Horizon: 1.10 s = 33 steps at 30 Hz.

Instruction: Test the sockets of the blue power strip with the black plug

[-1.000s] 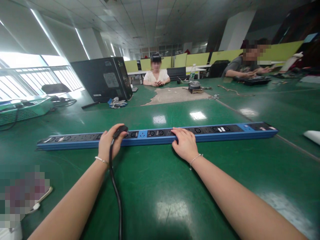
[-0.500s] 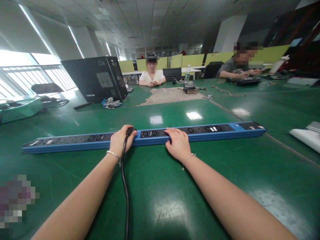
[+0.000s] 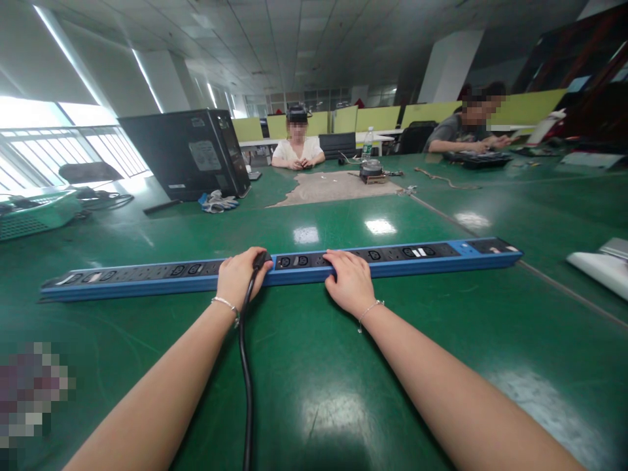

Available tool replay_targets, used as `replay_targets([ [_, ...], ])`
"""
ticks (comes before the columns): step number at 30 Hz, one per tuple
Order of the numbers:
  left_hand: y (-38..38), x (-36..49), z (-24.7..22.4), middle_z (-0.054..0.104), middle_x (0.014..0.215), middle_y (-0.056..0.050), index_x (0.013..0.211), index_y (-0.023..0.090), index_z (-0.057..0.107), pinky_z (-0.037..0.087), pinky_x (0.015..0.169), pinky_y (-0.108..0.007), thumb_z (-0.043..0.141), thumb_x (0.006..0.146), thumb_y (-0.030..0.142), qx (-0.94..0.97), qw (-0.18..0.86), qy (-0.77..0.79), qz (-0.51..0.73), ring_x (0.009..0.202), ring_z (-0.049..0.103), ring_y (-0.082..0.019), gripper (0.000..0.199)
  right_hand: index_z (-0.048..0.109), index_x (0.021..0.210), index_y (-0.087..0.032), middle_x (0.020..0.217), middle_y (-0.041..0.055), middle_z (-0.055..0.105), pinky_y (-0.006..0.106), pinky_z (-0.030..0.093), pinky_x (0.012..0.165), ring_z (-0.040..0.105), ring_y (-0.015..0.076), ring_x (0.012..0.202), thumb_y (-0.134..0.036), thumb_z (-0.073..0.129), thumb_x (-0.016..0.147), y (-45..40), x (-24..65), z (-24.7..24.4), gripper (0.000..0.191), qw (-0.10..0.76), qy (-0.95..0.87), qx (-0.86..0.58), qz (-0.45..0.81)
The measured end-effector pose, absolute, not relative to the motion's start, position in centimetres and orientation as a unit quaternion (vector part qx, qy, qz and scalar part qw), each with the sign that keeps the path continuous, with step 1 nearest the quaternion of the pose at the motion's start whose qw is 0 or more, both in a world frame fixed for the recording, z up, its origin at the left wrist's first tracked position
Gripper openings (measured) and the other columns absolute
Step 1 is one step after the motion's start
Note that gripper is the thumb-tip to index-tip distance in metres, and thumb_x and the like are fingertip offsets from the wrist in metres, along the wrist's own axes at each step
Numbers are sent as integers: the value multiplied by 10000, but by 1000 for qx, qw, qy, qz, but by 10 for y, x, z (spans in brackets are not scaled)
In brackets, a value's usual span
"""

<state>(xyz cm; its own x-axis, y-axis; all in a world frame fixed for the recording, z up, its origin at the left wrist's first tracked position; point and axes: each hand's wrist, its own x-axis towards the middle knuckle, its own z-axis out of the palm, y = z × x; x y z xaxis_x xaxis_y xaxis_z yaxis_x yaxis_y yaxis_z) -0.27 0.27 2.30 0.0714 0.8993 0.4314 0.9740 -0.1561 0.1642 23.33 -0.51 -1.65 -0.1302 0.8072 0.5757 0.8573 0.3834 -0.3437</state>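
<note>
my left hand [image 3: 241,278] pinching a black plastic plug [image 3: 261,260] at the long blue power strip [image 3: 159,282], right fingers [image 3: 338,257] loosely curled on it

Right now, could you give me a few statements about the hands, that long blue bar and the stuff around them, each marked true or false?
1. The left hand holds a black plug. True.
2. The right hand touches the blue power strip. True.
3. The blue power strip stands on end. False: it lies lengthwise across the green table.
4. The green basket is at the right edge. False: it is at the left.
5. The bottle stands upright. True.
</note>
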Motion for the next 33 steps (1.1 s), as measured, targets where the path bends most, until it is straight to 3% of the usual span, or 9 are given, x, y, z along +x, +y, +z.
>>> replay_targets([
  [9,-1,-2,15,679,1098,-30,1098,281,582,246,1036,-487,449,863,445,-744,122,-612,-240,1063,588,-231,315,592,1129,-213,1241,30,602,402,293,995,472,211,1171,-124,489,713,-5,233,-16,437,353,-753,-554,-32],
  [18,-2,-7,10,649,1171,-37,1173,312,535,272,1026,-499,420,877,476,-744,95,-618,-234,1134,554,-232,358,593,1128,-208,1243,37,601,414,305,998,479,218,1167,-131,494,717,-6,233,-14,430,345,-756,-556,-35],
  [25,3,-15,0,577,1286,-81,1268,317,436,238,1044,-563,531,767,607,-762,91,-606,-210,1266,439,-291,587,565,1182,-190,1271,64,575,457,325,1011,473,242,1180,-166,489,751,-8,232,-13,438,348,-763,-542,-49],
  [33,-3,-14,3,537,1328,-106,1307,278,401,233,1049,-570,540,804,493,-770,81,-601,-195,1282,413,-302,564,435,1337,-162,1377,105,461,380,330,1077,397,185,1268,-192,462,802,-5,171,-4,536,372,-835,-405,12],
])
